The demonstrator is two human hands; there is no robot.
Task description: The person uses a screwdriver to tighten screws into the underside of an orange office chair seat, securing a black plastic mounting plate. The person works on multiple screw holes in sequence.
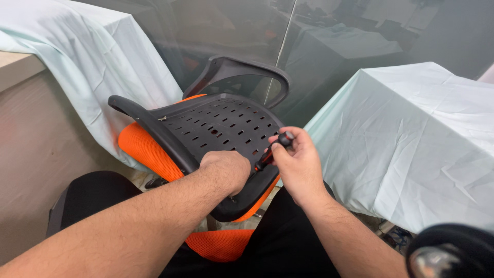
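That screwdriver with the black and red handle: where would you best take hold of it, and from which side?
Probably by the thick handle, from the right. The screwdriver slants down and left, its tip hidden behind the left hand against the slotted black chair seat. The handle end points up and right, free of the seat, where the right hand already wraps it.

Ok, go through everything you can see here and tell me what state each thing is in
Chair seat: upturned, slotted black underside facing up, orange mesh below.
Screwdriver: held slanted, tip down at the seat.
Right hand: grip closed around the screwdriver handle.
Left hand: fisted, resting on the seat.
Cloths: draped over furniture.
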